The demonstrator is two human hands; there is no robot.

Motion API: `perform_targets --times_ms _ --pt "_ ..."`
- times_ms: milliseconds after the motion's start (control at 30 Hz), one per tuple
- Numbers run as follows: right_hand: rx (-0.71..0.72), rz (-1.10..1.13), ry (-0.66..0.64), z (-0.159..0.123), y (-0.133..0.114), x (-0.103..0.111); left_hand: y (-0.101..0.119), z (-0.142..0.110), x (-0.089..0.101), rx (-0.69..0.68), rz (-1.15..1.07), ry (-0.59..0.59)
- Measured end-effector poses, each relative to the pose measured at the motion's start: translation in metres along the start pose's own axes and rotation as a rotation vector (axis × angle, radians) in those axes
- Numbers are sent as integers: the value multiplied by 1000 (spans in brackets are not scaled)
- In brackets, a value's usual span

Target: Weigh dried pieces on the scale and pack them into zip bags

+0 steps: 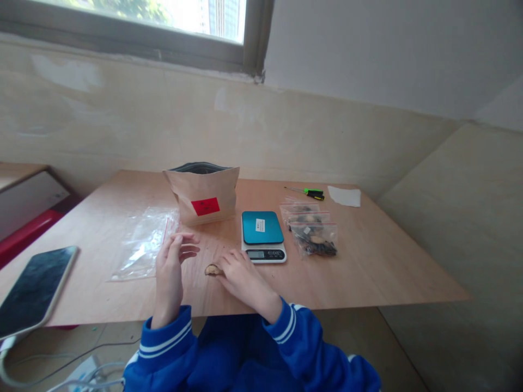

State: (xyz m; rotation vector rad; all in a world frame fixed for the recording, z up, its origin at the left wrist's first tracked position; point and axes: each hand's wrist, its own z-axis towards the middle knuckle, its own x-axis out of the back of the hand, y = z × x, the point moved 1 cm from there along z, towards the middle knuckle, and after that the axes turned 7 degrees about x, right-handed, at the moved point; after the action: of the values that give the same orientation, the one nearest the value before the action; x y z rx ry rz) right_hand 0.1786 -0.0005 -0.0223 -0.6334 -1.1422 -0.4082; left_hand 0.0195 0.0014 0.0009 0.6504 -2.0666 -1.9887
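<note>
Pinched in the fingers of my right hand [241,275] is a dried mushroom [213,269], pale with a dark rim, just over the table near its front edge. My left hand [175,257] is empty, its fingers curved and apart, beside the clear plastic bags [139,247]. Behind both hands stands a brown paper pouch [206,190] with a red label, its top gaping; what is inside is hidden. A kitchen scale [262,234] with a blue plate lies just beyond my right hand, with only a white sticker on the plate.
Several zip bags [314,237] with dark and pale dried pieces overlap right of the scale. Behind them lie screwdrivers [312,193] and a white paper [344,196]. A phone [35,288] with a cable rests at the left edge of the wooden table [368,272].
</note>
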Motion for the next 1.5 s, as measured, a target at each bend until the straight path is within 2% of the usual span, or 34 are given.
perform_targets --times_ms 167,300,400,500,600,700,833,967,1100,1167,1267,1367,1500 --pt "7 22 -25 3 0 -18 0 3 10 9 -24 57" --pt "-30 141 45 3 14 -5 -2 6 15 20 -41 80" --pt "-141 143 190 6 42 21 -2 7 17 22 -42 84" --pt "-309 22 359 5 82 42 1 6 16 19 -31 90" --pt "-386 -29 398 -1 112 43 5 4 9 -11 -19 78" --pt "-381 -14 386 -8 122 31 10 1 -1 -83 22 39" --pt "-360 15 406 -15 120 30 21 -3 -14 -223 141 4" --pt "-329 104 517 -21 118 55 49 3 -26 -479 307 24" --pt "-320 171 607 -29 110 83 77 36 -40 -766 472 88" --pt "-311 187 632 -32 104 92 82 57 -45 -811 549 67" --pt "-296 182 682 -35 91 101 79 77 -46 -795 625 41" --pt "-249 176 713 -33 74 114 70 69 -39 -810 636 37" --pt "-22 264 636 -20 48 131 54 32 -26 -866 625 -21"
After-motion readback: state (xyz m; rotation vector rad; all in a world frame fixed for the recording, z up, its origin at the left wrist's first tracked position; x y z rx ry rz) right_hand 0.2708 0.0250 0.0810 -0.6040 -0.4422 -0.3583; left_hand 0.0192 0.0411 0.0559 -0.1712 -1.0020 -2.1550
